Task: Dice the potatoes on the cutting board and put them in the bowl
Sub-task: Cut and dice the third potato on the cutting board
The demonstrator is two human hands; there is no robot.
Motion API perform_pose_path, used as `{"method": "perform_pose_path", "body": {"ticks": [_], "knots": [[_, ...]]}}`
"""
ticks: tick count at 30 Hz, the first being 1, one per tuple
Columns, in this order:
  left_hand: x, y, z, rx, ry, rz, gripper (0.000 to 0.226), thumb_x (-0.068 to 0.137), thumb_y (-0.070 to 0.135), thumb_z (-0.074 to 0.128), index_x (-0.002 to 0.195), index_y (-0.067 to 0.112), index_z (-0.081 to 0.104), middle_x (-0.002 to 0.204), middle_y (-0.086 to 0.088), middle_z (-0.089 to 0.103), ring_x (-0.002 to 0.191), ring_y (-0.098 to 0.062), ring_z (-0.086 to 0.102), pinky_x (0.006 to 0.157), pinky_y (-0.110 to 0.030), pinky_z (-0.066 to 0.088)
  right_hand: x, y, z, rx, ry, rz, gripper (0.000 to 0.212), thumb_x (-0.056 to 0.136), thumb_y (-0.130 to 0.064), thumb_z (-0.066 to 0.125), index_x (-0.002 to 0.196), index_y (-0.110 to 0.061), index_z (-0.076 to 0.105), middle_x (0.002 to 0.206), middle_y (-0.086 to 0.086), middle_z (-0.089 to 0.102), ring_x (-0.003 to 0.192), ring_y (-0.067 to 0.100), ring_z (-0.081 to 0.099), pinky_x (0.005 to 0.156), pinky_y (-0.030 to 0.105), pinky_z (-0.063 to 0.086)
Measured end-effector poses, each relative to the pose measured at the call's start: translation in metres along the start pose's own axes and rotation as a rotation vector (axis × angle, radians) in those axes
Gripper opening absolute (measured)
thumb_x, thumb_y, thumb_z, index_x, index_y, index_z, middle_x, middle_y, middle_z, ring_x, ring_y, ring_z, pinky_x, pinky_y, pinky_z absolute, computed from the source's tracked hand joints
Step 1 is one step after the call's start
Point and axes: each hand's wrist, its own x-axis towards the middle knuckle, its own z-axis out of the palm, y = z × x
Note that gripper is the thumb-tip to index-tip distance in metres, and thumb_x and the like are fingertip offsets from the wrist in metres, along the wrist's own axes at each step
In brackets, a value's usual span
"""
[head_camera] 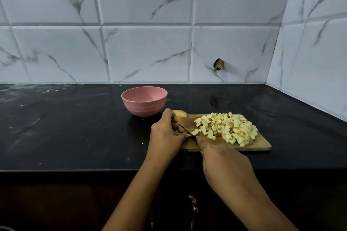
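Observation:
A wooden cutting board (262, 143) lies on the black counter with a heap of diced potato (228, 129) over its middle and right. My right hand (223, 163) grips a knife (187, 131); its blade angles up-left across the board's left end. My left hand (166, 135) has its fingers curled over a small potato piece (195, 132) beside the blade. An uncut potato wedge (180, 113) lies at the board's far left corner. An empty pink bowl (144, 101) stands just behind and left of the board.
The black counter (65, 127) runs left of the board and ends at a front edge near my forearms. White marble-look tiles form the back wall and the right side wall. A dark hole (218, 64) marks the back wall.

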Motion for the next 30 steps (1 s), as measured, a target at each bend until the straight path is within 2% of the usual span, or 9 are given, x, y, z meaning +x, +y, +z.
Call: {"method": "perform_pose_path", "body": {"ticks": [2,6,11,14,17,20,22,26,30], "knots": [[0.001,-0.001,0.0,0.014,0.001,-0.01,0.038,0.069,0.0,0.078,0.083,0.014,0.045,0.069,0.0,0.06,0.062,-0.012,0.061,0.062,-0.022,0.053,0.002,-0.002,-0.001,-0.022,0.0,0.016,0.066,0.098,-0.01,0.046,0.152,-0.031,0.015,0.087,-0.004,0.047,0.082,0.016,0.05,0.06,0.028,0.039],[0.004,0.0,-0.001,0.08,-0.003,-0.028,0.044,0.065,0.005,0.084,0.082,0.015,0.045,0.069,0.003,0.06,0.063,-0.01,0.059,0.062,-0.019,0.05,-0.001,0.005,-0.001,-0.066,0.022,0.07,0.07,0.097,-0.008,0.045,0.153,-0.03,0.009,0.101,-0.002,0.056,0.078,0.013,0.044,0.058,0.026,0.037],[0.019,0.002,0.008,0.093,-0.139,-0.017,0.045,0.071,0.001,0.078,0.079,0.024,0.041,0.078,-0.001,0.064,0.069,-0.012,0.061,0.076,-0.032,0.055,-0.006,0.024,-0.008,0.003,0.11,0.158,0.062,0.101,-0.016,0.039,0.152,-0.034,0.01,0.082,-0.008,0.043,0.068,0.008,0.046,0.046,0.021,0.031],[0.03,0.004,0.011,0.053,-0.254,-0.043,0.037,0.076,-0.002,0.072,0.084,0.02,0.043,0.084,-0.002,0.067,0.081,-0.015,0.066,0.082,-0.033,0.056,-0.006,0.031,-0.013,0.04,0.137,0.174,0.058,0.102,-0.018,0.037,0.152,-0.036,0.013,0.087,-0.008,0.046,0.072,0.008,0.051,0.048,0.021,0.035],[0.043,-0.002,0.005,0.039,-0.202,-0.035,0.036,0.076,-0.01,0.068,0.085,0.018,0.046,0.084,0.0,0.065,0.084,-0.017,0.068,0.078,-0.031,0.057,-0.008,0.03,-0.015,0.09,0.124,0.15,0.058,0.102,-0.018,0.037,0.152,-0.037,0.013,0.088,-0.009,0.05,0.071,0.007,0.052,0.051,0.021,0.038],[0.06,-0.011,-0.003,0.134,-0.125,-0.003,0.032,0.076,-0.014,0.061,0.086,0.015,0.052,0.085,0.002,0.064,0.086,-0.018,0.066,0.079,-0.033,0.057,-0.01,0.024,-0.014,0.169,0.097,0.056,0.051,0.103,-0.025,0.034,0.15,-0.041,0.019,0.091,-0.011,0.057,0.076,0.006,0.055,0.061,0.024,0.045],[0.069,-0.015,-0.006,0.268,-0.124,0.067,0.025,0.079,-0.007,0.061,0.09,0.015,0.058,0.093,0.001,0.065,0.089,-0.014,0.063,0.083,-0.035,0.055,-0.008,0.02,-0.013,0.186,0.077,0.006,0.048,0.103,-0.029,0.032,0.148,-0.043,0.022,0.096,-0.011,0.059,0.079,0.006,0.053,0.065,0.024,0.045],[0.078,-0.021,-0.003,0.616,-0.24,0.118,0.031,0.088,0.007,0.054,0.113,0.024,0.06,0.118,0.003,0.058,0.112,-0.016,0.052,0.097,-0.037,0.045,0.0,0.029,-0.01,0.127,0.078,0.05,0.05,0.103,-0.027,0.034,0.149,-0.041,0.021,0.102,-0.011,0.06,0.076,0.006,0.052,0.061,0.023,0.043],[0.076,-0.024,0.002,0.724,-0.225,0.141,0.028,0.091,0.011,0.048,0.113,0.026,0.059,0.112,0.002,0.06,0.105,-0.018,0.054,0.088,-0.038,0.05,0.0,0.035,-0.009,0.171,0.078,0.071,0.046,0.104,-0.032,0.028,0.148,-0.044,0.021,0.099,-0.012,0.06,0.079,0.004,0.055,0.066,0.022,0.048]]}}
